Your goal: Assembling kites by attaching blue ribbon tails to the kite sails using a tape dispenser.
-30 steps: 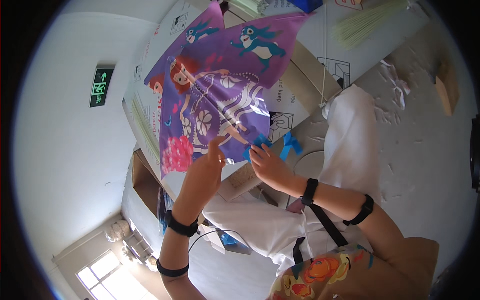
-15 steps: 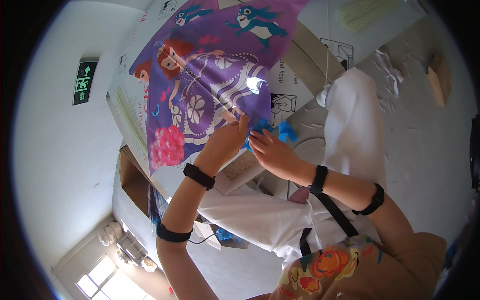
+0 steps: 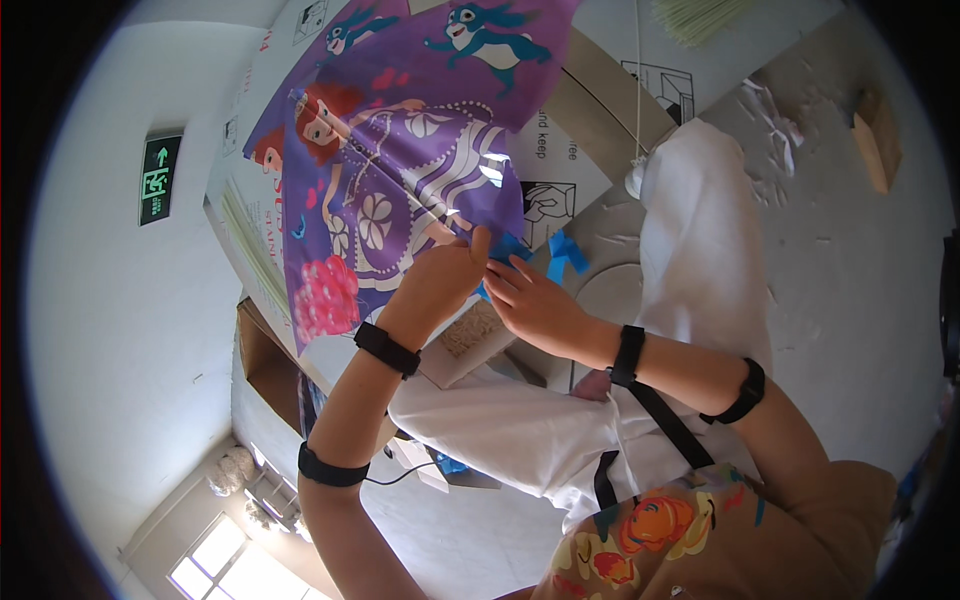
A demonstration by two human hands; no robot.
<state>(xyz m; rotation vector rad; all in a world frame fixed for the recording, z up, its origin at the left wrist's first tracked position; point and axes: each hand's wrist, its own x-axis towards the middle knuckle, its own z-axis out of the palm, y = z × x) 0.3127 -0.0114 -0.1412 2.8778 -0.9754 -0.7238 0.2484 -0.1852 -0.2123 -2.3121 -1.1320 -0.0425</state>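
A purple plastic kite [image 3: 400, 190], printed with a red-haired figure in a gown and blue rabbits, lies over the cardboard-covered work surface. Its near corner is pinched in my left hand [image 3: 443, 278], the thumb raised along the edge. My right hand [image 3: 537, 308] sits just beside it, fingers bent and closed together at the same corner, fingertips meeting the left hand. What those right fingertips grip is hidden. Blue strips [image 3: 566, 256] hang out by the corner, one partly under the right hand.
An open box of small pale pieces [image 3: 468, 338] stands below my hands. Bundles of pale sticks lie at the left edge [image 3: 245, 240] and far side [image 3: 695, 18]. A white string [image 3: 638, 80] hangs near my knee. Scraps and a brown cardboard piece [image 3: 876, 140] litter the floor.
The whole view has shifted slightly, so the kite and hands appear a little further left. Both hands stay at the kite's corner with almost the same pose.
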